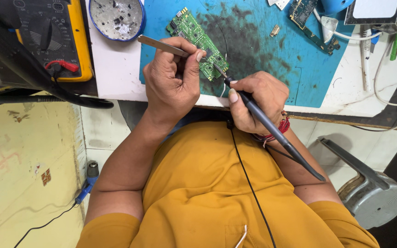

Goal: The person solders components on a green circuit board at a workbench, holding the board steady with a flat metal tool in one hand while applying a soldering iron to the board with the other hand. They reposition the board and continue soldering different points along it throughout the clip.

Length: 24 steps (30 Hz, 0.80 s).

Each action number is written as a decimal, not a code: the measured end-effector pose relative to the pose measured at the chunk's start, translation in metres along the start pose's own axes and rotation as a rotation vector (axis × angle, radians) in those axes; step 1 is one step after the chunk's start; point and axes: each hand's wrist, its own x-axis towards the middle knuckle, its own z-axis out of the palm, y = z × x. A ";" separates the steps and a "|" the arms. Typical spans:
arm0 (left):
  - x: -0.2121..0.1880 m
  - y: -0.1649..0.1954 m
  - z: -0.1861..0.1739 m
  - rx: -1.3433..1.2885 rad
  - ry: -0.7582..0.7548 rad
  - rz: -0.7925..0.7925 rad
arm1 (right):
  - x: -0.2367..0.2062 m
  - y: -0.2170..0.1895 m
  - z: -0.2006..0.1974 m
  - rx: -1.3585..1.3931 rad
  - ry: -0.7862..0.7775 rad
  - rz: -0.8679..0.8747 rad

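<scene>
Your left hand (173, 80) comes up over the counter's (116, 69) near edge with the wrist bent, fingers curled and pinching a pair of metal tweezers (166, 47) between thumb and forefinger. The tweezers run from upper left down to their tips on the green circuit board (197, 41). That board lies tilted on the blue work mat (263, 50), near the mat's near edge, its lower end partly hidden behind your fingers.

Your right hand (256, 101) rests at the same near edge, just beside the left, fingers pressed around a dark soldering iron (267, 126) held like a pen. Its tip meets the board's lower end, close to the tweezer tips, and its handle slants back over your wrist, past a red thread bracelet (279, 128).

Toward the counter's far left sits a yellow multimeter (76, 36), then a blue-rimmed dish (116, 18) of metal scraps. At the far right edge of the mat lies a second circuit board (306, 18), with white cables (382, 82) beyond it.
</scene>
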 end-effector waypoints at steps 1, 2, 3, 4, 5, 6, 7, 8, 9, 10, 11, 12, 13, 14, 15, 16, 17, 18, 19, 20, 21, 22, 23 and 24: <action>0.000 0.000 0.000 -0.005 -0.002 0.002 | 0.000 0.000 0.000 -0.001 0.004 0.004; 0.001 0.000 -0.001 -0.010 -0.005 0.004 | 0.000 0.000 0.000 0.004 0.000 -0.004; 0.001 0.000 -0.001 -0.016 -0.009 0.006 | 0.001 0.001 0.001 0.009 -0.003 -0.011; 0.001 0.000 0.000 -0.014 -0.008 0.002 | 0.001 0.001 0.001 0.013 -0.007 -0.018; 0.000 0.000 0.000 -0.012 -0.008 -0.001 | 0.000 0.000 0.001 0.002 0.001 -0.008; 0.000 0.000 0.000 -0.009 -0.007 -0.004 | 0.000 0.000 0.001 -0.008 0.008 0.001; 0.000 0.000 0.000 -0.010 -0.007 -0.004 | 0.000 -0.001 0.001 -0.018 0.015 0.010; 0.000 0.000 0.000 -0.010 -0.006 -0.003 | 0.000 -0.001 0.001 -0.009 0.009 -0.004; 0.000 0.000 0.000 -0.010 -0.004 -0.003 | 0.001 0.000 0.001 0.000 0.004 -0.017; 0.000 0.000 -0.001 -0.002 -0.004 -0.002 | 0.001 0.001 0.001 0.010 -0.002 -0.030; 0.001 0.000 -0.001 0.006 -0.003 -0.001 | 0.001 0.000 0.001 0.000 -0.001 -0.020; 0.001 0.000 0.000 0.013 -0.003 0.000 | 0.000 -0.001 0.001 -0.010 0.001 -0.009; 0.001 0.000 0.000 0.009 -0.005 -0.002 | 0.000 -0.001 0.001 -0.020 0.002 0.002; 0.000 0.000 0.000 0.006 -0.006 -0.002 | 0.000 0.000 0.001 -0.011 -0.001 -0.008; 0.000 0.000 0.000 0.003 -0.006 -0.003 | 0.001 0.001 0.001 -0.002 -0.004 -0.018; 0.000 0.000 0.000 0.006 -0.006 -0.003 | 0.002 0.001 0.001 0.007 -0.008 -0.028; 0.000 0.000 -0.001 0.009 -0.007 -0.003 | 0.001 0.000 0.001 -0.004 -0.002 -0.014; 0.000 0.000 -0.001 0.012 -0.007 -0.002 | 0.000 -0.001 0.001 -0.016 0.003 -0.001; 0.000 0.000 -0.001 0.004 -0.007 -0.005 | 0.000 -0.001 0.001 -0.027 0.009 0.012; 0.001 0.000 0.000 -0.003 -0.006 -0.007 | 0.000 -0.001 0.001 -0.018 0.005 0.001; 0.000 0.000 0.000 -0.009 -0.006 -0.011 | 0.001 0.000 0.002 -0.008 0.001 -0.009; 0.000 0.000 0.000 -0.007 -0.003 -0.011 | 0.001 0.001 0.002 0.001 -0.003 -0.019; 0.000 0.000 0.000 -0.006 -0.002 -0.010 | 0.001 0.000 0.001 -0.008 -0.002 -0.008; 0.000 0.000 0.000 -0.005 0.000 -0.009 | 0.000 -0.001 0.001 -0.016 0.000 0.003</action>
